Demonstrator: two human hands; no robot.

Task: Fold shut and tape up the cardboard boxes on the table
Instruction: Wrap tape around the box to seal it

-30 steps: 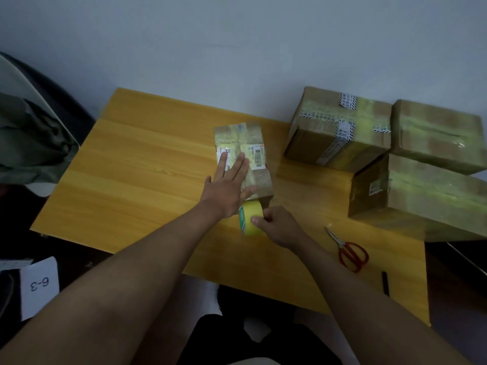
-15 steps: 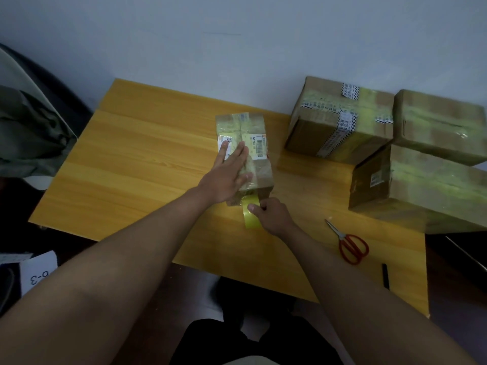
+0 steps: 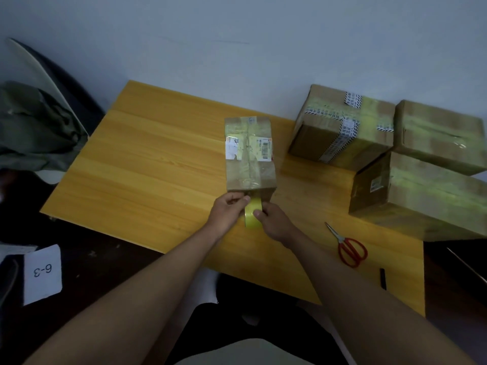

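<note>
Head view: a yellow wooden table (image 3: 158,164) is seen from above, set against a pale wall. A small cardboard box (image 3: 249,156) is stood near the table's middle, its flaps folded shut, clear tape run along the top seam, and 2 printed labels stuck across the top. Just in front of its near end a yellow tape roll (image 3: 252,214) is held between both hands. The left hand (image 3: 229,210) is curled, with thumb and fingertips pinched at the tape where it meets the box's near edge; whether the strip itself or the roll's rim is pinched cannot be told. The right hand (image 3: 272,219) is closed round the roll from the right, thumb laid over its yellow face. At the table's far right corner 3 larger taped boxes (image 3: 340,127) are grouped: 1 with black-and-white printed tape at the left, 1 beside it at the right edge, and 1 nearer, in contact with both. Red-handled scissors (image 3: 347,246) are laid shut near the right front edge, blades pointed toward the table's middle. A small dark pen-like object (image 3: 382,278) is laid at the front right corner. Off the table's left side, a white card marked 6-3 (image 3: 42,272) and a heap of green cloth (image 3: 34,127) are seen.
</note>
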